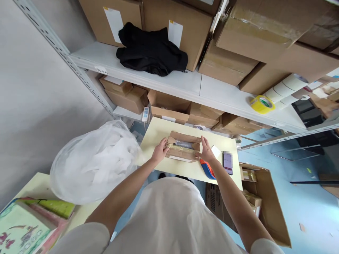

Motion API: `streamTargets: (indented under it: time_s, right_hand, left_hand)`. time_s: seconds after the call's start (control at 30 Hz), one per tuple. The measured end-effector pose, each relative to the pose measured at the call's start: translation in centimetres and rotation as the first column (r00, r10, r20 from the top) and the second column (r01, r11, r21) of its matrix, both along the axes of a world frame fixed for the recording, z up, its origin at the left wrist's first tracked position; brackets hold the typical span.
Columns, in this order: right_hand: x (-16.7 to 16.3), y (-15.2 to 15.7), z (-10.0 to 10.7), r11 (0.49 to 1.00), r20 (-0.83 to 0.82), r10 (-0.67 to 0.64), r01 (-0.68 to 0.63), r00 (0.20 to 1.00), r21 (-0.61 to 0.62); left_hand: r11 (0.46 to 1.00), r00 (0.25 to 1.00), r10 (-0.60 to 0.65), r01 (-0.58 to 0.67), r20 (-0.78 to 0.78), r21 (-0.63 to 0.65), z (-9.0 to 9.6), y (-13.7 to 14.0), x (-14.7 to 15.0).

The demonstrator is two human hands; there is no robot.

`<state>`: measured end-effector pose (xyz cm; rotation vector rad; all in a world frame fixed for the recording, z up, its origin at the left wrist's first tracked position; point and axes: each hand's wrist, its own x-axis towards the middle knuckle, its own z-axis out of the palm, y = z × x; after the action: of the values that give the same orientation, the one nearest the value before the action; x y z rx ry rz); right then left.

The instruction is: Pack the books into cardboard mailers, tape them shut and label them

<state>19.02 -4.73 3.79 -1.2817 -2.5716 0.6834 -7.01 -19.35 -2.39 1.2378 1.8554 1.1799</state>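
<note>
A small cardboard box (182, 153) stands on the pale yellow table with its top flaps up. Inside it lies a wrapped, greyish item (184, 144) whose kind I cannot make out. My left hand (160, 149) is closed on the box's left end. At the right end, my right hand (206, 151) grips the box, thumb in front and fingers along the far corner. Below my right hand rests an orange and blue tool (207, 169), partly hidden by the wrist; it may be a tape dispenser or scanner.
A phone (227, 163) and a white paper (215, 151) lie right on the table (150, 132). A white plastic bag (92, 162) bulges at left. Shelving ahead (196, 83) holds cartons, black clothing (152, 51) and yellow tape (262, 104). A large open carton (275, 211) stands at lower right.
</note>
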Motion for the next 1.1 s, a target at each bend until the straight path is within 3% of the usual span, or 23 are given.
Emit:
streamTargets:
  time_s: [0.2,0.37,0.47,0.6,0.7,0.8,0.87,0.93,1.1]
  right_hand:
    - [0.4,-1.6,-1.2,0.983,0.061,0.163,-0.167,0.985,0.082]
    - [0.3,-3.5,-3.4,0.995,0.051,0.07,-0.073,0.996,0.062]
    - [-0.3,-3.9,-3.7,0.999,0.069,0.037,-0.039,0.997,0.019]
    - [-0.5,-4.3,-3.3,0.999,0.052,0.017,-0.015,0.999,-0.043]
    - [1.8,-4.8,-3.3,0.998,-0.025,-0.031,0.029,0.999,-0.054]
    - [6.4,-5.8,-4.5,0.978,-0.043,-0.208,0.208,0.977,-0.018]
    - [9.7,-6.5,-5.9,0.954,0.021,-0.299,0.299,0.954,-0.013]
    - [12.0,-7.0,-7.3,0.95,0.113,-0.303,0.309,0.946,-0.038]
    - [12.8,-6.6,-8.6,0.934,0.302,-0.286,0.336,0.909,-0.126]
  left_hand:
    - [0.999,0.998,-0.014,0.011,-0.057,-0.051,0.2,-0.5,0.4]
    - [0.993,0.946,-0.087,0.056,-0.314,-0.105,1.8,-0.7,1.4]
    - [0.981,0.82,-0.189,0.138,-0.54,-0.134,3.3,-0.1,2.3]
    - [0.902,0.603,-0.422,0.354,-0.677,-0.247,4.7,1.5,3.6]
    - [0.877,0.549,-0.477,0.345,-0.686,-0.333,4.7,2.3,4.1]
    - [0.871,0.525,-0.49,0.324,-0.695,-0.369,4.7,2.7,4.3]
    - [0.873,0.517,-0.487,0.314,-0.704,-0.373,5.0,2.9,4.4]
    - [0.875,0.513,-0.484,0.293,-0.709,-0.385,5.5,3.0,4.7]
    - [0.848,0.499,-0.528,0.258,-0.688,-0.464,5.9,3.1,5.5]
